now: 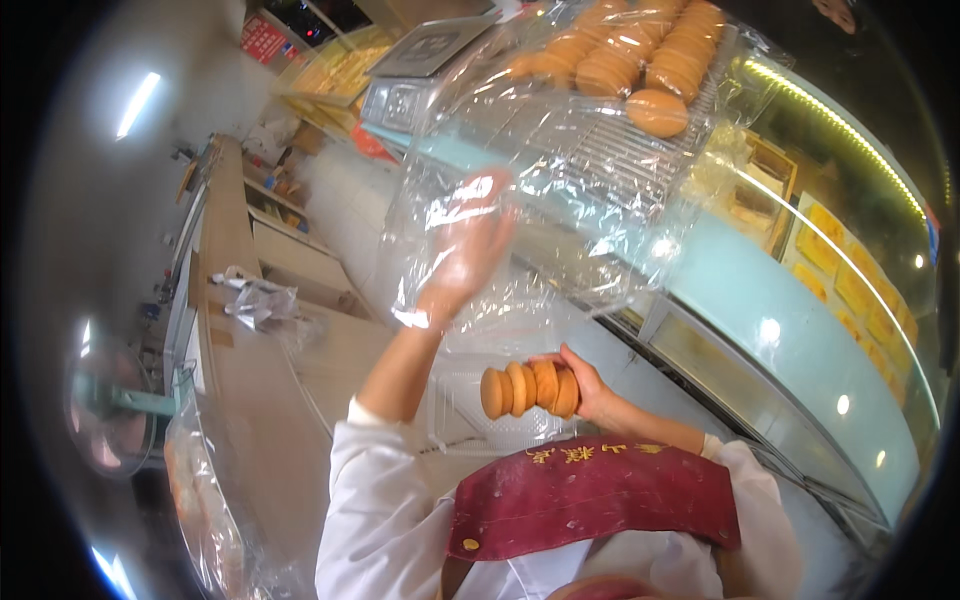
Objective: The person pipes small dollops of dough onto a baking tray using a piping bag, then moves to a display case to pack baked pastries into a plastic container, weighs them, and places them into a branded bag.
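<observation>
The right hand point(592, 392) curls around a row of round brown cakes point(530, 389) over a clear plastic tray point(456, 405); the left hand point(473, 238) shows through glossy transparent film point(565, 200), whether pinching it cannot be told

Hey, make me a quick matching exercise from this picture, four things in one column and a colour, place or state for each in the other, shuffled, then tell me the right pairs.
Column one
1. Left hand
2. Right hand
3. Apron
4. Rack

Column two
A. Dark red
B. Behind clear film
C. Beneath rows of cakes
D. Holding a sideways stack

Pairs: 1-B, 2-D, 3-A, 4-C
</observation>
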`<state>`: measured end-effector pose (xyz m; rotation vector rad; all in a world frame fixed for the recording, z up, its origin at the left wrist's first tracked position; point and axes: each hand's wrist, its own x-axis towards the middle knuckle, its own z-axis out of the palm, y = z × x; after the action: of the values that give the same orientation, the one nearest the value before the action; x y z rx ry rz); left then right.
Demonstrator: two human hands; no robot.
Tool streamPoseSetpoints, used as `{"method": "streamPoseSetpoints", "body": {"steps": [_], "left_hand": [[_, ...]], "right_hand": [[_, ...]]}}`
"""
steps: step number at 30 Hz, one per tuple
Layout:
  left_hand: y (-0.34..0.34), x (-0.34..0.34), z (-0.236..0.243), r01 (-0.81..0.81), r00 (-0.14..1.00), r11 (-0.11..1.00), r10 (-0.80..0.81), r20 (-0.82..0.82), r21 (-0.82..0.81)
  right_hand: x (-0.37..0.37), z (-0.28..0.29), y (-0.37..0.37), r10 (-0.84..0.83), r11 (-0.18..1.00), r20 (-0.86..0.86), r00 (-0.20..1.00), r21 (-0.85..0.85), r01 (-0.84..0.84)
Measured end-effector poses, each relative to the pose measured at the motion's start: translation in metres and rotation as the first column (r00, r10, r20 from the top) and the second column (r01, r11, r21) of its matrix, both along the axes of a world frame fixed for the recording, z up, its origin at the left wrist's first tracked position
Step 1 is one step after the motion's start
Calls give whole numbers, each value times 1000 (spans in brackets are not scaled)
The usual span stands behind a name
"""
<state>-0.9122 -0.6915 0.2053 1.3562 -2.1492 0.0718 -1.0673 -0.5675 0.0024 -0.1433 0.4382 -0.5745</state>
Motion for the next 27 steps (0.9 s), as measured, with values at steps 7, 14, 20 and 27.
{"method": "streamPoseSetpoints", "body": {"steps": [7,14,20,27], "left_hand": [[-223,-9,3,-133,991,991,133,5,28],[-278,27,-21,-59,993,995,66,-93,78],[-202,33,9,94,975,941,-21,-221,326],[-180,-30,39,-124,971,942,180,-159,311]], "right_hand": [[-9,-13,1,-51,983,-118,992,170,71],[-19,-11,-4,-114,981,14,993,159,110],[-11,-11,-17,-91,987,-59,994,125,98],[-3,-13,-14,-36,995,-52,998,88,41]]}}
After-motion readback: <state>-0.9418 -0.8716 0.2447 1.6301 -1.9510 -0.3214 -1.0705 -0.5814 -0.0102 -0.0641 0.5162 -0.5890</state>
